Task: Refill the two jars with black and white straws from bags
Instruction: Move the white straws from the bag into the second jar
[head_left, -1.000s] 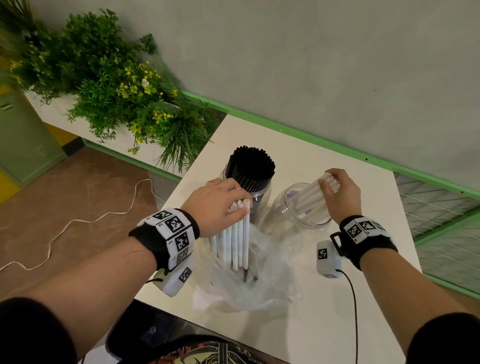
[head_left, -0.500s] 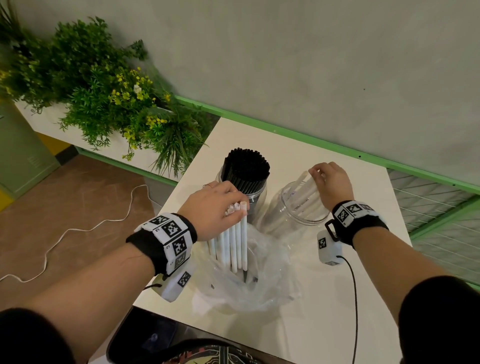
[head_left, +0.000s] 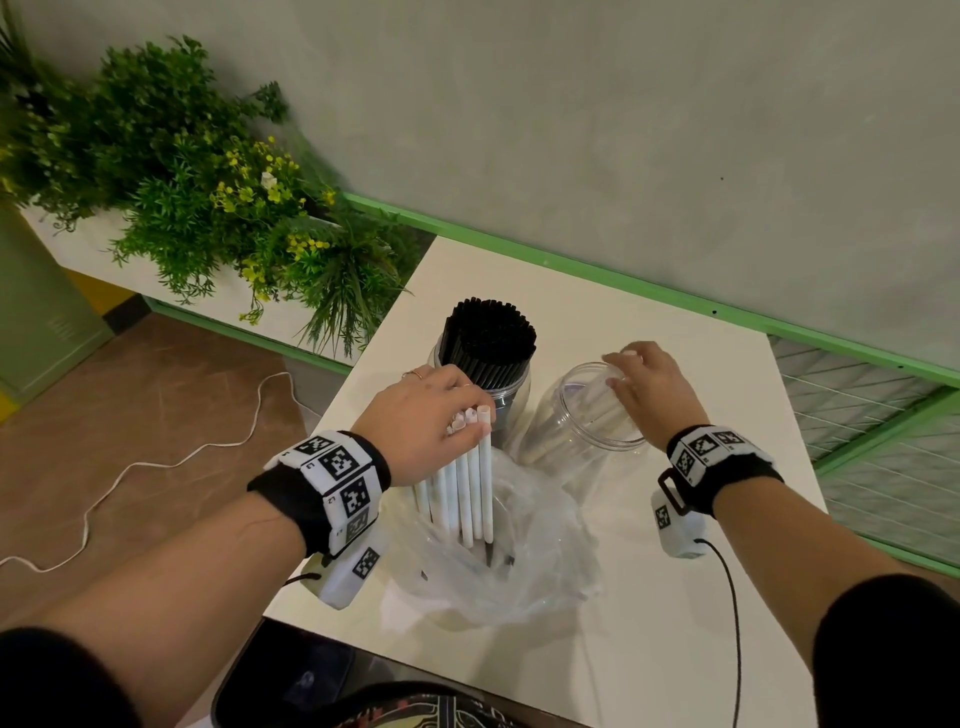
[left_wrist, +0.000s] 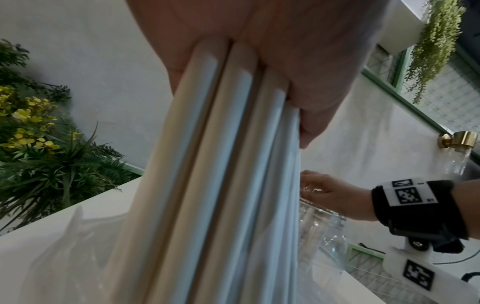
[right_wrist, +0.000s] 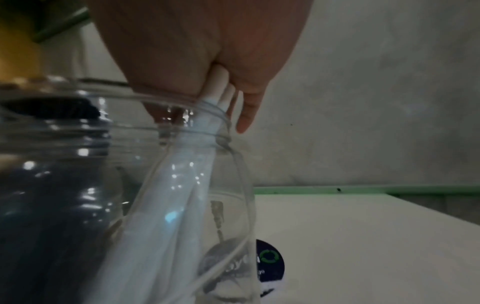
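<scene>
While the left hand (head_left: 426, 415) grips a bunch of white straws (head_left: 467, 488) upright, their lower ends inside the clear plastic bag (head_left: 519, 571) on the white table (head_left: 675, 649), the right hand (head_left: 649, 395) pinches a few white straws (right_wrist: 221, 98) at the mouth of the clear jar (head_left: 582, 431), seemingly lowering them in. Black straws (head_left: 488, 338) fill the other jar (head_left: 511, 397) behind the bag.

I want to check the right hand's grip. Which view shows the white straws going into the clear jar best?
The right wrist view: the right hand pinches white straws inside the clear jar. The head view hides them behind the hand; the left wrist view shows only the jar's edge.
</scene>
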